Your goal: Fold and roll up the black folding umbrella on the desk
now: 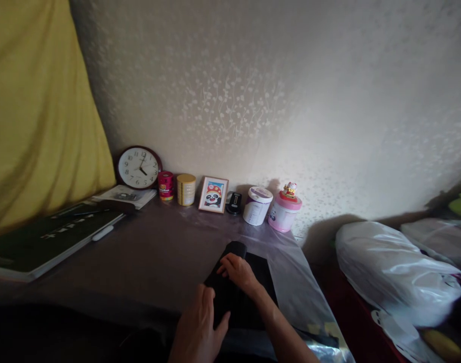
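A folded black cloth [262, 275] lies on the covered table in front of me, with a thicker, rolled-looking fold along its left side. My right hand [238, 272] rests on that fold near its far end, fingers curled on the fabric. Closer to me, my left hand [200, 322] is at the cloth's left edge, its thumb spread to the right over the fabric and its fingers bent along the side. The left fingertips are partly hidden. What kind of garment or item the cloth is, I cannot make out.
Along the wall stand a clock [138, 168], a red can [166, 185], a yellow-lidded tin [186, 190], a panda picture frame [213, 194], a small black object [234, 203], a white tub [257, 206] and a pink tub [285, 214]. A green book [56, 234] lies left; white bags [392, 272] sit right.
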{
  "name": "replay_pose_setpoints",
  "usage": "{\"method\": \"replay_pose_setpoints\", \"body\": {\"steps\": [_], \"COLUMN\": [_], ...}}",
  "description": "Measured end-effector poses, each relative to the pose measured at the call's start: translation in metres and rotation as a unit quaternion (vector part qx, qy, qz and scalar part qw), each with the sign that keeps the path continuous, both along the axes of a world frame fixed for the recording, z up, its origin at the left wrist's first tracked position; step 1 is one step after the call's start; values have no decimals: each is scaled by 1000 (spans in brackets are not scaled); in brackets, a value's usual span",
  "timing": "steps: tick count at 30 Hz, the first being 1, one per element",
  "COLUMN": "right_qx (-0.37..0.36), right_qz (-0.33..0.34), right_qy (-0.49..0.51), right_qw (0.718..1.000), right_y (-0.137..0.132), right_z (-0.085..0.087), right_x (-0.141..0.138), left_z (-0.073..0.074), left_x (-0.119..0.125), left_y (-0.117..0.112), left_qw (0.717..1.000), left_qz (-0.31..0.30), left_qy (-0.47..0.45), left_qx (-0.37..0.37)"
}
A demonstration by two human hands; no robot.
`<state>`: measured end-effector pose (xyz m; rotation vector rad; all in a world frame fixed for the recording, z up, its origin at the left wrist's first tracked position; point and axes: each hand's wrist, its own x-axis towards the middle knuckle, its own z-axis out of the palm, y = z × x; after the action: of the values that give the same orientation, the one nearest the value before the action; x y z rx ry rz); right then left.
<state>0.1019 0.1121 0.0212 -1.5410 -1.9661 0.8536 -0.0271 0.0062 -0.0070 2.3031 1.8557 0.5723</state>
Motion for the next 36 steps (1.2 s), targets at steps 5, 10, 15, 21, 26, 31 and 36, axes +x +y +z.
{"method": "replay_pose_setpoints", "body": {"steps": [5,10,15,21,26,31,36], "right_qx": [37,137,249,231,195,162,149], "right_qz": [26,83,155,147,114,-14,-159], "right_qy": [-38,-84,-75,-104,-130,-127,-110], "right_qw": [998,984,953,956,965,979,970], "right_y": [-5,-24,-30,9,48,67,42], "right_z": [4,2,-12,-16,-18,-22,-20], "right_x": [-1,1,13,29,35,47,94], "left_z": [-13,-43,-60,-59,-54,-42,-22], "left_x": [11,25,27,32,29,28,30], "left_y": [5,6,6,3,5,4,-1], "left_qw": [981,980,983,996,1000,998,998], "left_qz": [-75,-54,-43,-5,-22,-14,-2], "left_qy": [7,20,27,30,6,0,0], "left_qx": [177,192,174,87,-10,-54,-66]}}
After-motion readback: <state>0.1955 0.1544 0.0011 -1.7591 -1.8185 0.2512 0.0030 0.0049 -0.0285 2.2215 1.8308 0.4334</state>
